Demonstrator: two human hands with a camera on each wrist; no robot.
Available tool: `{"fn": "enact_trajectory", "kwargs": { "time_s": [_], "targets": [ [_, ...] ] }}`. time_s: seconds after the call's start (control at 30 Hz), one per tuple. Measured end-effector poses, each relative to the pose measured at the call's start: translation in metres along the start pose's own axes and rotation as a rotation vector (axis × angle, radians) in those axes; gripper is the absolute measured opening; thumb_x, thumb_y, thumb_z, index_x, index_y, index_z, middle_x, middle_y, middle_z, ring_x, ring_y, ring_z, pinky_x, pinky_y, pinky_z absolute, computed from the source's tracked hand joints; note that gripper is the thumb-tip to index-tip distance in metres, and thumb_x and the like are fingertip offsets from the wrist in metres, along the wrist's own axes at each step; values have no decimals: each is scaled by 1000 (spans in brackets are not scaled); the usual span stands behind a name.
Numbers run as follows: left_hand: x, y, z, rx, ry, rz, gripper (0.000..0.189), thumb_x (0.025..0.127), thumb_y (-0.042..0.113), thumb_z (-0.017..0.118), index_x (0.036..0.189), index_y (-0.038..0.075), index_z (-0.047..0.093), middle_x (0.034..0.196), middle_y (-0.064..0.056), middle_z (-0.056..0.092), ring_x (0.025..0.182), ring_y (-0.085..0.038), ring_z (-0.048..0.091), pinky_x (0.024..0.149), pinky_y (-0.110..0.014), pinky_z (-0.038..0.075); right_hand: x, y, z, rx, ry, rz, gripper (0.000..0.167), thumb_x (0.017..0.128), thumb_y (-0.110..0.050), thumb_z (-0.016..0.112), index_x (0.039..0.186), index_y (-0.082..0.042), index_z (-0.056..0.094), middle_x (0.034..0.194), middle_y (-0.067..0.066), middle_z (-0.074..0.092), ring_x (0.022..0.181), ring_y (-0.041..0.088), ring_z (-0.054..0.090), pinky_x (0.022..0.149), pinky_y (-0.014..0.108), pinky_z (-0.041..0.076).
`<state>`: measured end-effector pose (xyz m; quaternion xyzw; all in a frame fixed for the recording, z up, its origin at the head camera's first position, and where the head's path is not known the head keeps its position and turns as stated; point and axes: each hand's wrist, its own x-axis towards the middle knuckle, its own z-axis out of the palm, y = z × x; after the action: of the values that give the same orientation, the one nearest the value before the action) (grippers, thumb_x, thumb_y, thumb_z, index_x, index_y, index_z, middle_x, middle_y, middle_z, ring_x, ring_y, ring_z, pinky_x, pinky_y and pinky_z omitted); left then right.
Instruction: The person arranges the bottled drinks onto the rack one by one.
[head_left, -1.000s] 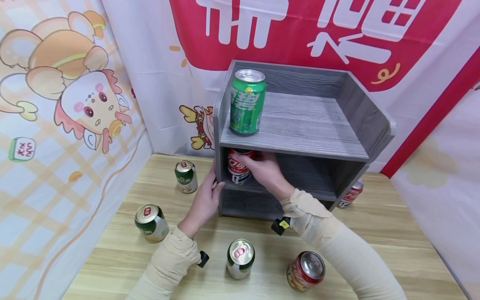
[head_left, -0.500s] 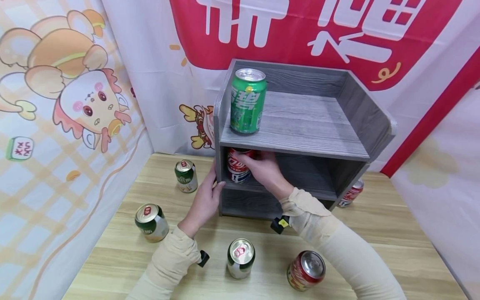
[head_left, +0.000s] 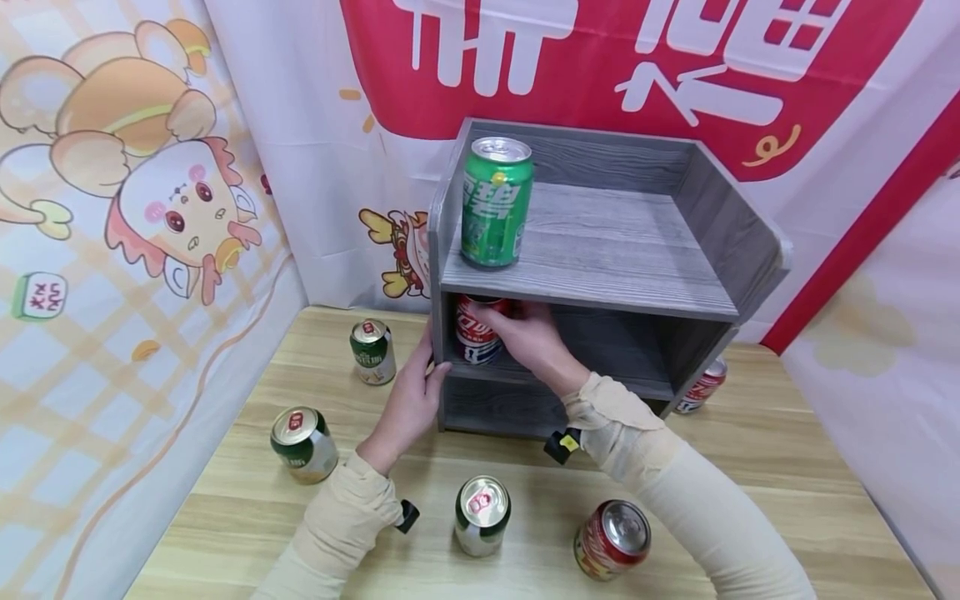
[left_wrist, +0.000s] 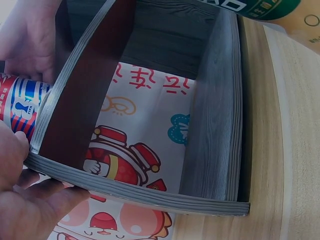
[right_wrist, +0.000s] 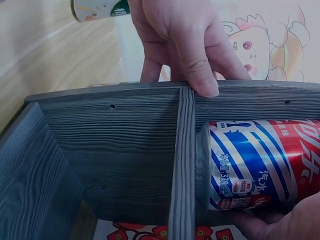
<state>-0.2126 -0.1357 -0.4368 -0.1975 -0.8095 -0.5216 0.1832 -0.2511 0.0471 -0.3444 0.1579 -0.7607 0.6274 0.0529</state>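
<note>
A red soda can [head_left: 474, 335] with blue and white stripes stands on the middle shelf of the small grey wooden rack [head_left: 592, 242], against its left wall. My right hand [head_left: 536, 343] reaches into that compartment and grips the can, thumb across its front. My left hand [head_left: 408, 398] holds the rack's left side panel, thumb on the front edge and fingers along the outside. In the right wrist view the can [right_wrist: 255, 165] has its base at the shelf board [right_wrist: 184, 165]. A green soda can [head_left: 495, 204] stands on the top shelf at the left.
Green-and-white cans stand on the wooden table: one [head_left: 372, 353] left of the rack, one [head_left: 303, 447] nearer, another [head_left: 482, 517] in front. A red can [head_left: 611, 540] stands front right; another [head_left: 702, 388] is partly hidden behind the rack's right side. Printed cloth [head_left: 337, 167] hangs behind.
</note>
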Motion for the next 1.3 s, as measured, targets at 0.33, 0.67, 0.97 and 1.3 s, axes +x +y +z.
{"fn": "enact_trajectory", "kwargs": {
  "time_s": [0.33, 0.67, 0.97, 1.3],
  "targets": [
    [1, 0, 1, 3, -2, -11, 67, 105, 3, 50, 163, 5, 17, 165, -15, 25, 147, -31, 34, 119, -45, 36, -1, 3, -1, -37, -31, 17, 53, 94, -21, 73, 142, -6, 55, 134, 15, 61, 117, 27, 60, 101, 41, 52],
    [1, 0, 0, 1, -9, 7, 67, 105, 4, 50, 163, 5, 17, 165, -16, 26, 147, -32, 35, 118, -46, 37, -1, 5, -3, -15, -70, 3, 56, 97, -19, 70, 147, -6, 49, 140, 15, 57, 125, 28, 57, 109, 41, 47],
    [1, -1, 0, 4, -11, 1, 67, 105, 5, 49, 163, 6, 16, 165, -16, 26, 147, -31, 34, 118, -45, 37, 0, 4, -6, -42, -103, -3, 59, 98, -21, 69, 150, -8, 46, 141, 14, 57, 126, 26, 56, 109, 41, 47],
    [0, 1, -1, 1, -10, -3, 67, 105, 3, 50, 163, 5, 16, 165, -16, 26, 146, -33, 36, 117, -46, 38, 0, 1, -8, -13, -144, -6, 62, 98, -21, 69, 153, -11, 42, 144, 11, 54, 128, 26, 55, 109, 42, 47]
  ]
}}
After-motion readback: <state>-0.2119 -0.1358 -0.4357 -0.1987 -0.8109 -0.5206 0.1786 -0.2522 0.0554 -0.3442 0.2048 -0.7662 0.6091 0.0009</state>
